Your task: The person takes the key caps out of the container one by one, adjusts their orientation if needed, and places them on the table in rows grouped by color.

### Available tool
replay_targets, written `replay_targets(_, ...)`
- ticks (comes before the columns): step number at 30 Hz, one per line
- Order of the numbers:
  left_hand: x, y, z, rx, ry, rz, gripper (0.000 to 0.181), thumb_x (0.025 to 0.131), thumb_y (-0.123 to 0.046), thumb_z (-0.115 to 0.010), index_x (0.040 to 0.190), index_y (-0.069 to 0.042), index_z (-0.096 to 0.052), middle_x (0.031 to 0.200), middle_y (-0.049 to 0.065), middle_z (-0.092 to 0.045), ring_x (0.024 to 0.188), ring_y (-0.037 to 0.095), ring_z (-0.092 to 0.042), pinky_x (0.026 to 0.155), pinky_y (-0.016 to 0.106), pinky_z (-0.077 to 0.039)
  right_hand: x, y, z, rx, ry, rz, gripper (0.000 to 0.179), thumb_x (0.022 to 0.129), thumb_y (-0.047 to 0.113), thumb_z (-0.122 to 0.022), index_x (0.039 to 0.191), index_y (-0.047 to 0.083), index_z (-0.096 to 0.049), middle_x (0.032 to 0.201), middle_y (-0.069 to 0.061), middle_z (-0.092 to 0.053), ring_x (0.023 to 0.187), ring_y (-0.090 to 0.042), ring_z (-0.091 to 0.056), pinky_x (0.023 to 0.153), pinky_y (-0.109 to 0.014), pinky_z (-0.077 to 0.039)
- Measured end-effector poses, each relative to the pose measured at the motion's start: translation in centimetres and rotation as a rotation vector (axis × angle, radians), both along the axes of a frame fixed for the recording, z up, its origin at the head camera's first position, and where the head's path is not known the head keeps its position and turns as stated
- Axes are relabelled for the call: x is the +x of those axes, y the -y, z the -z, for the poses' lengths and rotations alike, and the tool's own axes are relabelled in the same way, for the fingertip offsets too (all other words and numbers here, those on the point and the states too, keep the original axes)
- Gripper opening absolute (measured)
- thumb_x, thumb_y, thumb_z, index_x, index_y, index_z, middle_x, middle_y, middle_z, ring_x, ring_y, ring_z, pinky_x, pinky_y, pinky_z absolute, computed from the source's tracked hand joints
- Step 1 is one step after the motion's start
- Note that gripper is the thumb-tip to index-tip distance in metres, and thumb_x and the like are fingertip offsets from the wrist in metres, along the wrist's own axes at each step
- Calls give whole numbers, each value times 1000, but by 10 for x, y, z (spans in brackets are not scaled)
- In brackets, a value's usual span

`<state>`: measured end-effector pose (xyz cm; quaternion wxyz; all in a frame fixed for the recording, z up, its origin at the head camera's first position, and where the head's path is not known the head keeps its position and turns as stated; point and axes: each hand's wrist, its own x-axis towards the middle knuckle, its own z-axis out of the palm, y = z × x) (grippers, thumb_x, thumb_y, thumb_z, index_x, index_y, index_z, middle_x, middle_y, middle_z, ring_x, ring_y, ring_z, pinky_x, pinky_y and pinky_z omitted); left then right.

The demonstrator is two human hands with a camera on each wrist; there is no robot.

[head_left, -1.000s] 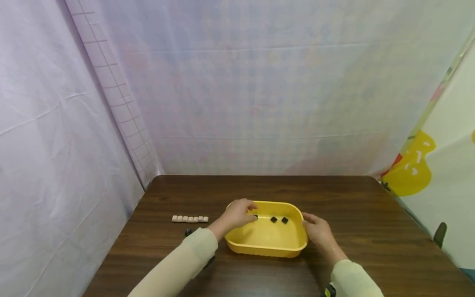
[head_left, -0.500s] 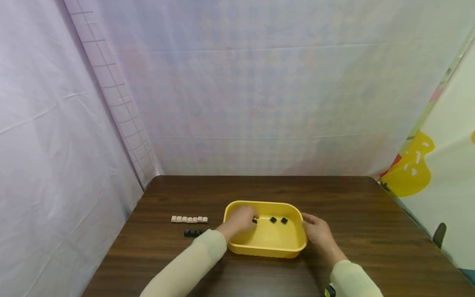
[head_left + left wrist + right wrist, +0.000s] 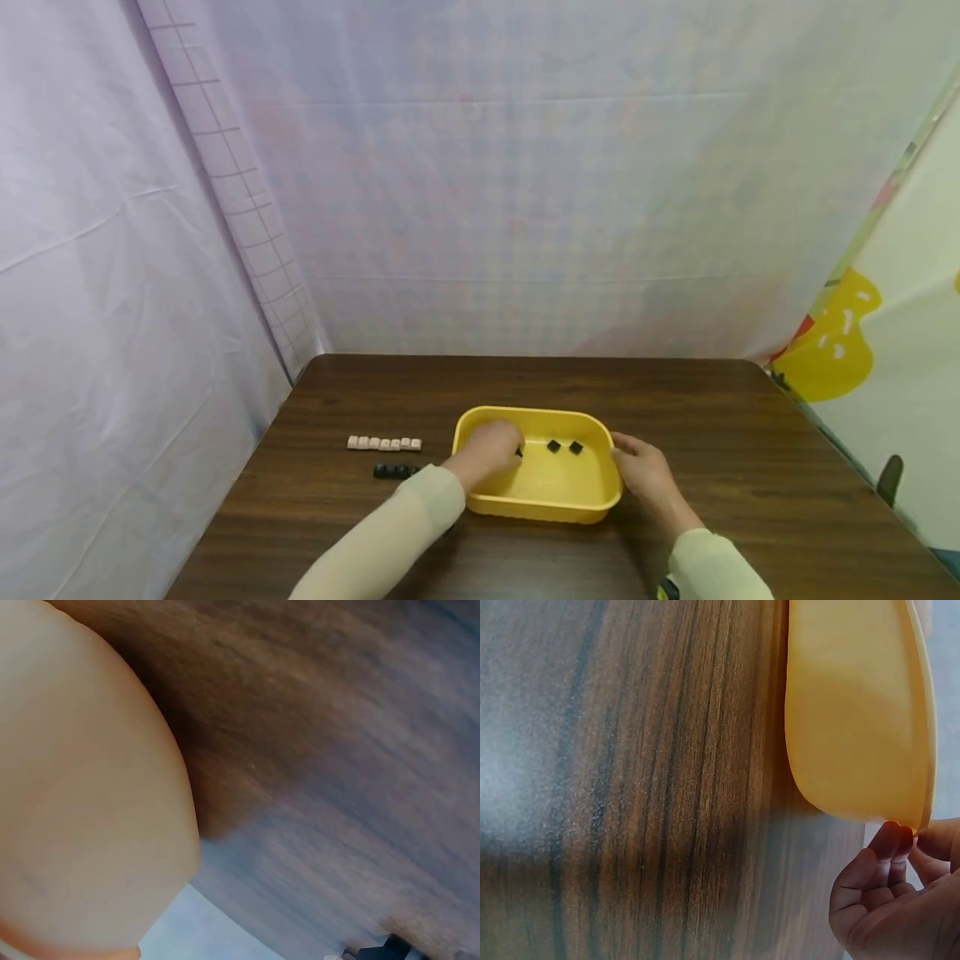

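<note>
My left hand reaches down into the left part of a yellow plastic tub in the head view. Its fingers curl downward onto a black keycap, which peeks out beside them; the fingertips themselves are hidden. Two more black keycaps lie apart from the hand near the tub's back wall. At the tub's right end, my right hand pinches the rim between thumb and fingers, plainest in the right wrist view, where the tub's side wall rises above the hand.
Left of the tub, a row of white keycaps lies on the dark wooden table. Nearer me is a row of black keycaps, partly hidden by my left sleeve. Pale curtains hang behind and at the left.
My left hand has lowered into the tub, its fingers closing over the black keycap there. The left forearm moved right, uncovering more of the black row. My right hand stays on the rim.
</note>
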<state>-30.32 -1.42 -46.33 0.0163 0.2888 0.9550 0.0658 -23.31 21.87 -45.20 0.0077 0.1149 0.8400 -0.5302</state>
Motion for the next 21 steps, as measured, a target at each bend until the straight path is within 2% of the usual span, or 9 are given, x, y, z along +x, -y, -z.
replay_targets(4,4,1,-4,35,10,-4,9,93,-16,-68,87,-11,-73,80,-1,-66,70,10,-56,64,25,-47,0,0,-1,-13,12,-3,45,102,11,-45,142,-9,-46,142,-35,-43,108,-33,-59,79,-31,-51)
replay_targets(8,8,6,-10,145,52,16,19,96,-16,-65,111,-7,-74,103,2,-72,90,14,-65,77,28,-52,1,0,-2,-20,9,-4,45,101,11,-45,141,-10,-46,141,-35,-43,106,-32,-59,78,-30,-51)
replay_targets(10,10,9,-13,218,67,47,20,96,-15,-66,111,-6,-74,104,3,-71,89,14,-64,76,28,-52,1,0,-1,-24,3,-2,45,101,10,-45,141,-10,-46,140,-35,-45,102,-30,-61,76,-29,-51)
replay_targets(12,11,14,-14,275,66,70,24,95,-15,-67,116,-5,-72,111,4,-70,98,16,-64,82,29,-52,1,0,-1,-27,-5,1,44,101,9,-46,140,-11,-47,138,-36,-46,98,-28,-62,74,-28,-51)
replay_targets(14,12,19,-15,321,52,91,23,94,-14,-68,115,-6,-73,108,4,-70,94,16,-63,80,28,-52,0,0,0,-32,-13,5,44,100,9,-46,139,-11,-47,136,-36,-48,94,-25,-62,72,-27,-51)
replay_targets(17,13,27,-18,374,44,91,22,92,-12,-70,112,-4,-73,103,4,-70,91,15,-63,79,28,-51,0,0,1,-22,-19,3,44,100,9,-46,139,-12,-47,135,-36,-49,93,-24,-63,72,-27,-51)
replay_targets(21,14,37,-20,398,49,54,22,88,-8,-69,109,-3,-72,98,3,-70,90,16,-63,81,33,-52,1,0,0,-18,-23,-5,43,100,8,-46,139,-12,-47,134,-36,-50,92,-24,-63,72,-27,-52)
